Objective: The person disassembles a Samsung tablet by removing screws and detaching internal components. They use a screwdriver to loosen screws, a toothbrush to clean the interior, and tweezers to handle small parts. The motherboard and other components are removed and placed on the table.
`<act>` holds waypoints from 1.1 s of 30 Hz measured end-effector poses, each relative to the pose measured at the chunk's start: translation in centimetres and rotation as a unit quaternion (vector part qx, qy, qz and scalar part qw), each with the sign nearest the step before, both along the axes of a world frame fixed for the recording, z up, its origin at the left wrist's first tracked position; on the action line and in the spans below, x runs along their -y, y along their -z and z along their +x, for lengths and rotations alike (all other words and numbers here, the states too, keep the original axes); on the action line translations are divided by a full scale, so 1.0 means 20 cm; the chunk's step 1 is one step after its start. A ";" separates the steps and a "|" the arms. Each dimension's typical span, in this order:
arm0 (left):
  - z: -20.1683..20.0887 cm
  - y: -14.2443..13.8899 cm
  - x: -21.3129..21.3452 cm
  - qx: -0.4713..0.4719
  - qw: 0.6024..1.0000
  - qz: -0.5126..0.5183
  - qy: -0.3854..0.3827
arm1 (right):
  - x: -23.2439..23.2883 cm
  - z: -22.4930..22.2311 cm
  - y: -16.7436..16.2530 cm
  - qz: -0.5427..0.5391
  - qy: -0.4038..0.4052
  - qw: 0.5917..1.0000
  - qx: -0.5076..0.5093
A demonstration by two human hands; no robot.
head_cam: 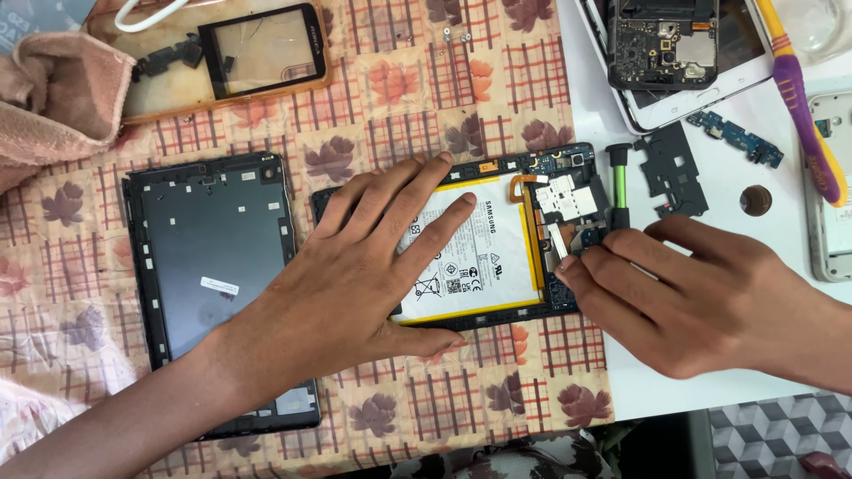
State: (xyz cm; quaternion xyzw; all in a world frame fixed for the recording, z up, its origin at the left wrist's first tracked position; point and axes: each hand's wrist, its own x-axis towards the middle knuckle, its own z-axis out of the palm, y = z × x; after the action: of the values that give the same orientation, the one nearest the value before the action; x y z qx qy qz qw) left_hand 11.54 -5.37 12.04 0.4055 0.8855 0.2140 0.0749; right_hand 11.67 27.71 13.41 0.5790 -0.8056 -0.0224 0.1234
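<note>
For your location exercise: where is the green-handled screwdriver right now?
In the head view, the green-handled screwdriver lies right of centre, between the opened tablet and a black cover plate, above the right hand.

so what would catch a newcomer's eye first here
Most striking is the opened tablet at centre, its white battery exposed, with the left hand pressed flat on it and the right hand working at its right edge. Left of it lies a dark back cover on the patterned cloth; a purple and yellow toothbrush lies at top right.
</note>
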 end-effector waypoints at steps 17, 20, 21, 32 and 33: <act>0.00 0.01 0.03 -0.010 1.000 0.002 0.002 | 0.04 -0.07 -0.11 -0.095 0.123 0.983 0.099; 0.00 0.00 0.03 -0.012 1.000 0.001 0.003 | 0.03 -0.08 -0.14 -0.148 0.195 0.956 0.163; 0.00 0.00 0.03 -0.013 1.000 0.001 0.003 | 0.02 -0.08 -0.16 -0.158 0.219 0.946 0.180; 0.00 0.01 0.04 -0.015 1.000 0.004 0.002 | -0.03 -0.18 -0.12 -0.249 0.309 0.847 0.354; 0.01 0.01 0.04 -0.016 1.000 0.004 0.002 | -0.02 -0.18 -0.12 -0.265 0.310 0.840 0.358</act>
State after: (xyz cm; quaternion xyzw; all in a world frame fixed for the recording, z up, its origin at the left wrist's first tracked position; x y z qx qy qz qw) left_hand 11.67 -6.21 11.91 0.4104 0.8851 0.2111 0.0597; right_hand 8.02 28.17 15.72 0.2120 -0.9062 0.3638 -0.0387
